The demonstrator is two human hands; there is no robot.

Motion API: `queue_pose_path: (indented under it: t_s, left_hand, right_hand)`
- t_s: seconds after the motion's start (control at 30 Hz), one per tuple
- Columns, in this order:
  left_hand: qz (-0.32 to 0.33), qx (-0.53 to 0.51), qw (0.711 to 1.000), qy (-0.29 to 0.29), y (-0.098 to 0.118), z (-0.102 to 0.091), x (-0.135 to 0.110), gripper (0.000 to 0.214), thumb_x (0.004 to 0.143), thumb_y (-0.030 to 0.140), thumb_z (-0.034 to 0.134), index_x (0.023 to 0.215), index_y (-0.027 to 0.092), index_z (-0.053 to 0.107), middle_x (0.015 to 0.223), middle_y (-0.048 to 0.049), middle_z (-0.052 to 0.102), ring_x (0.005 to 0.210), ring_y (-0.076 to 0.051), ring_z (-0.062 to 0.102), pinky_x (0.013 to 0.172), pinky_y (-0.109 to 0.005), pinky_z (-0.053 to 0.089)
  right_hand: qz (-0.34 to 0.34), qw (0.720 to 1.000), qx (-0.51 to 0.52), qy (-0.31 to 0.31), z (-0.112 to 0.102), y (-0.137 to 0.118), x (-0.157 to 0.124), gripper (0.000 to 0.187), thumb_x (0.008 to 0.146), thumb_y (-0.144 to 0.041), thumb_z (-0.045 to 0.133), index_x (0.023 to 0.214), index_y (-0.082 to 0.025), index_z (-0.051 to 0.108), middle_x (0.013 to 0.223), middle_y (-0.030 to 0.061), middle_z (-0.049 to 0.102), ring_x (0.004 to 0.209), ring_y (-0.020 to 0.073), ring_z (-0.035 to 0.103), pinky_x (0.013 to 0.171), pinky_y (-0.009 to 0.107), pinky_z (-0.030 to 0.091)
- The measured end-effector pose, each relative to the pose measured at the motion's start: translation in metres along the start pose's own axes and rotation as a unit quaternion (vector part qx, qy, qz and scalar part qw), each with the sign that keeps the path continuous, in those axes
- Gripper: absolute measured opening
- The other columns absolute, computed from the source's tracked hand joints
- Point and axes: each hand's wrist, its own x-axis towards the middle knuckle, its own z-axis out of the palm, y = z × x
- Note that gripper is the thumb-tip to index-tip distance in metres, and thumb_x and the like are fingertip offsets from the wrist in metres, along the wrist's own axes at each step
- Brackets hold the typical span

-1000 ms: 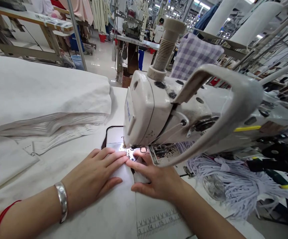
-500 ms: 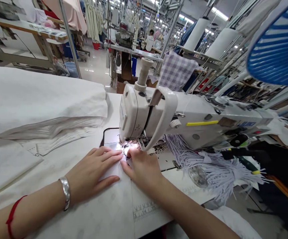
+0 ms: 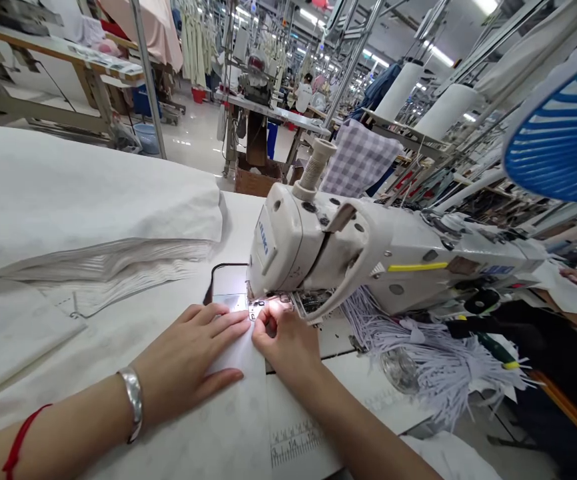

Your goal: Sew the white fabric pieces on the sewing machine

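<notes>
Fabric, in the head view: a white fabric piece lies flat on the tabletop with its long axis running near to far. Its far end points at the presser foot of the sewing machine. The machine's own long axis runs left to right, with the needle head at its left end.

The left hand is open and palm down on the piece. Its fingers are stretched toward the foot and the thumb is spread to the near side. A silver bracelet sits on that wrist.

The right hand is just right of it. Its fingers are curled and bunched together at the piece's far end, right beside the foot. The lamp glare hides whether cloth is nipped between them.

A printed ruler marks the tabletop near the right forearm. A thick stack of white fabric lies to the left. A bundle of white strips spills under the machine's arm on the right.
</notes>
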Motion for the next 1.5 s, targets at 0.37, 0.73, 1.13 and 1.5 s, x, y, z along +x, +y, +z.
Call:
queue_pose_path:
  t_s: [0.37,0.73,1.13,1.5]
  left_hand:
    - [0.009,-0.017,1.0,0.006,-0.002,-0.003,0.003,0.046,0.085,0.035,0.059,0.128,0.022,0.048,0.132,-0.0033,0.056,0.112,-0.026,0.048,0.091,-0.038,0.034]
    - [0.023,-0.037,0.999,-0.004,-0.004,-0.005,0.005,0.04,0.088,0.033,0.054,0.127,0.024,0.049,0.128,-0.0039,0.056,0.12,-0.026,0.043,0.097,-0.04,0.033]
    - [0.048,-0.026,0.998,0.0,-0.008,-0.006,0.005,0.042,0.085,0.037,0.055,0.125,0.025,0.051,0.127,-0.0039,0.056,0.117,-0.025,0.047,0.101,-0.039,0.031]
    - [0.029,-0.014,0.999,0.006,0.004,-0.003,0.002,0.044,0.085,0.03,0.052,0.128,0.022,0.047,0.127,-0.0052,0.055,0.116,-0.025,0.046,0.101,-0.04,0.033]
  right_hand:
    - [-0.033,0.998,0.034,0.032,0.01,0.003,0.003,0.014,0.081,-0.022,0.051,0.077,-0.026,0.063,0.06,-0.0009,0.059,0.058,0.0153,0.055,0.063,0.027,0.044]
    - [-0.016,0.995,0.1,0.011,-0.008,-0.002,-0.013,0.045,0.065,-0.058,0.07,0.086,-0.022,0.053,0.078,-0.0006,0.061,0.072,0.0192,0.059,0.069,0.033,0.041]
    - [-0.015,0.997,0.073,-0.007,-0.007,-0.012,-0.018,0.033,0.081,-0.029,0.051,0.051,-0.019,0.043,0.067,-0.0007,0.051,0.071,0.0149,0.05,0.08,0.034,0.037]
    - [-0.028,0.997,0.062,0.028,-0.006,-0.014,-0.022,0.021,0.075,-0.023,0.051,0.055,-0.02,0.051,0.066,0.0002,0.05,0.069,0.0161,0.046,0.079,0.035,0.036]
